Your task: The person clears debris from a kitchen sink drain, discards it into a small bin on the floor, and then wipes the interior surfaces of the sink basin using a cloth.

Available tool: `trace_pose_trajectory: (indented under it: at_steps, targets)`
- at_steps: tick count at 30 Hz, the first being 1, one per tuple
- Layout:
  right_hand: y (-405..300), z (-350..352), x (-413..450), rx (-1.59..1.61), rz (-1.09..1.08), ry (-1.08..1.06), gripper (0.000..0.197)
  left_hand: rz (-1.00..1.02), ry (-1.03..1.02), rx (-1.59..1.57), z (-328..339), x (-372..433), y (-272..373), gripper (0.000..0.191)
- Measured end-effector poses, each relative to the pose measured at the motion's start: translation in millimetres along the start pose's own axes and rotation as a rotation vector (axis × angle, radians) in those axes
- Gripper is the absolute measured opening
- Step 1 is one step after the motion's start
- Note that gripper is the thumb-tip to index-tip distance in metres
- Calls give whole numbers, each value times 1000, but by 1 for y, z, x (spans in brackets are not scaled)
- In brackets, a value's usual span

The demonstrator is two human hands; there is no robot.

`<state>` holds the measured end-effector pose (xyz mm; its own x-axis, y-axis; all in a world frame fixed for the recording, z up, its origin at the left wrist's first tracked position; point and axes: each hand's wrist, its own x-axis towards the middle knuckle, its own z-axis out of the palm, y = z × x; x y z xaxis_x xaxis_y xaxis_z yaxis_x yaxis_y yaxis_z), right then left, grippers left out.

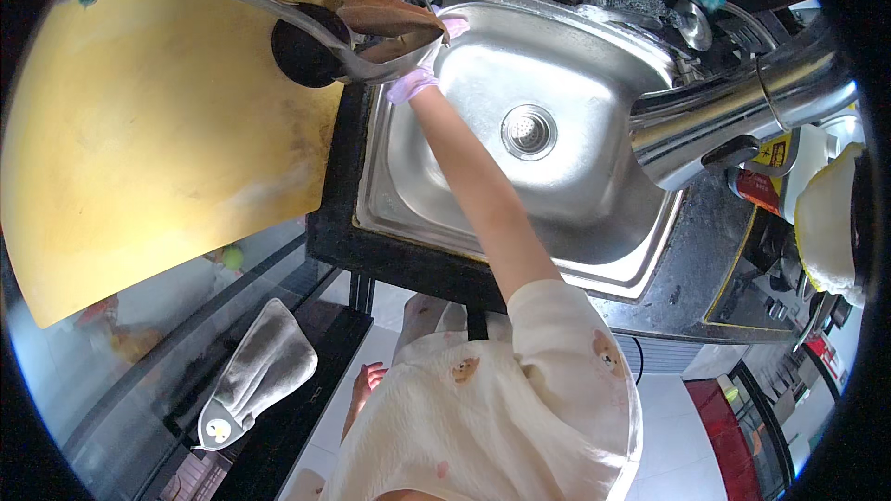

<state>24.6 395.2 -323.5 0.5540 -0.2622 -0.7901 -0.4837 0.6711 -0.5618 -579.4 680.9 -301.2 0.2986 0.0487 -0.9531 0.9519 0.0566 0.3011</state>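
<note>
My right arm reaches across the stainless-steel sink (445, 181) to its far left corner. Most of my right hand is hidden behind a metal utensil (376, 69) that hangs close to the camera. Purple material (412, 86), either a cloth or a glove, shows at the wrist, with a pinkish part (456, 28) beyond the utensil. What the fingers do there cannot be seen. Low beside my body is my left hand (369, 384), its fingers loosely apart and nothing in them. A round drain strainer (529, 132) sits in the sink bottom.
A large yellow board (167, 153) lies left of the sink, past the black counter edge (404, 257). Below it hangs a grey hand towel (261, 355). Shiny metalware (738, 111) blocks part of the right side. Beyond is a labelled container (773, 167).
</note>
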Motion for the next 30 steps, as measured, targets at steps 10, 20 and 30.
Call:
trace_pose_trajectory:
  at_steps: [10, 20, 30]
  targets:
    - [-29, 10, 81, 222, -198, 395, 71, -12, 23, -72, 22, -11, 15, 62]
    - [-20, -42, 61, 275, -162, -113, 57, -67, 65, -164, 30, 7, 30, 56]
    - [-41, -113, 35, -1519, -1491, -408, 37, 747, 251, 669, 122, -9, 228, 22]
